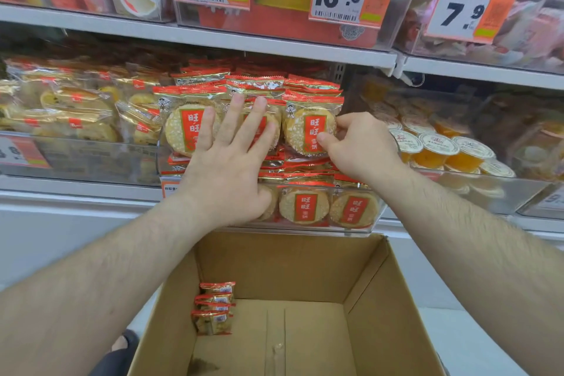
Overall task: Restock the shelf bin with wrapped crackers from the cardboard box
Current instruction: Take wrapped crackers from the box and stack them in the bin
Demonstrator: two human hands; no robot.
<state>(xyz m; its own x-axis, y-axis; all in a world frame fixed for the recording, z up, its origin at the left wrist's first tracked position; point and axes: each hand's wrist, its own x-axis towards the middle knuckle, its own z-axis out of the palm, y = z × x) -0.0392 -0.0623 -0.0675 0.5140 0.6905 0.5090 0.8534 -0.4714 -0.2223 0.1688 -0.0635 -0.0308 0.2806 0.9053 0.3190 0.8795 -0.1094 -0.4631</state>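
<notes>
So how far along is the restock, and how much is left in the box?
Mostly done: the bin is stacked high with crackers. In hand: the left hand presses flat on the front row, and the right hand pinches one packet into place. Left: a few packets standing in the box.

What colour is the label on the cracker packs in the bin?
Red with white characters, on the cracker packs; clearest in the head view.

left hand [227, 159]: fingers straight, spread, palm forward | right hand [355, 146]: fingers curled, pinching
</notes>
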